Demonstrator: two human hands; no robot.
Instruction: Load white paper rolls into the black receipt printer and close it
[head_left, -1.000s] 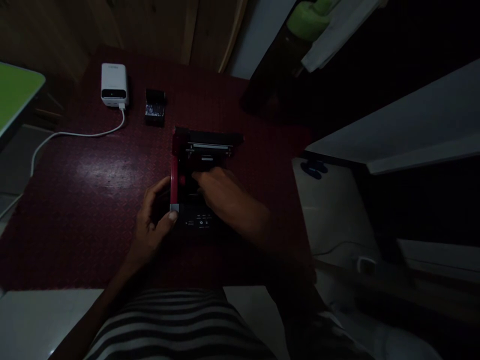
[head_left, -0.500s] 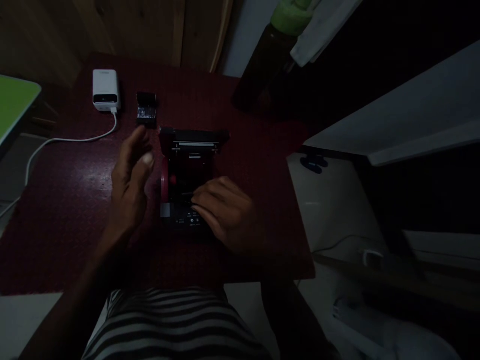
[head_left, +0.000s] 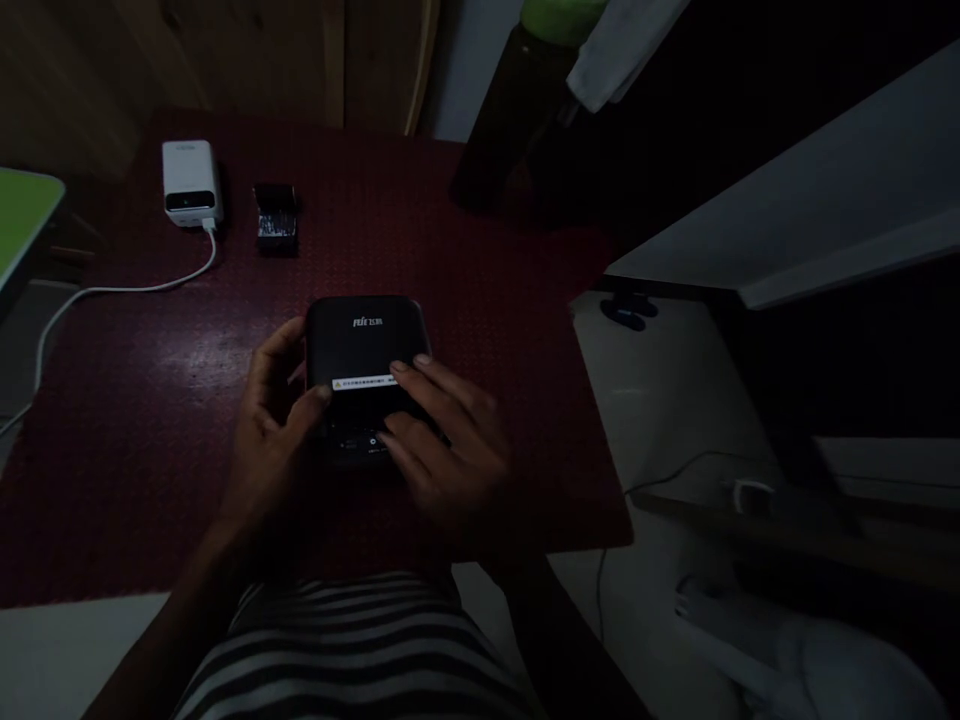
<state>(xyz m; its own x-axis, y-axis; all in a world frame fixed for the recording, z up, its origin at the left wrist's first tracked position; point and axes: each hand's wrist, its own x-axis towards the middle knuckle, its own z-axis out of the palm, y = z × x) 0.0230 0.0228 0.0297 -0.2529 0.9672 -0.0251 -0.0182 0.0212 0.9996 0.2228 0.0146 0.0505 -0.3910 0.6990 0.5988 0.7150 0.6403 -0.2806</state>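
Note:
A small black printer (head_left: 365,345) with its lid down sits on the dark red table (head_left: 150,400). White lettering and a warning strip show on the lid. My left hand (head_left: 279,425) grips the printer's left side, thumb on top. My right hand (head_left: 442,445) rests on its front right corner, fingers spread over the lid edge and the button panel.
A white power bank (head_left: 189,182) with a white cable (head_left: 112,290) lies at the table's far left. Beside it is a small black block (head_left: 274,217). A dark bottle with a green cap (head_left: 517,100) stands at the back. A pale appliance (head_left: 675,400) is to the right.
The printer's lid, open with a red part showing inside, is now shut. My left hand came back from the air onto the printer's left side. The right hand moved onto the lid.

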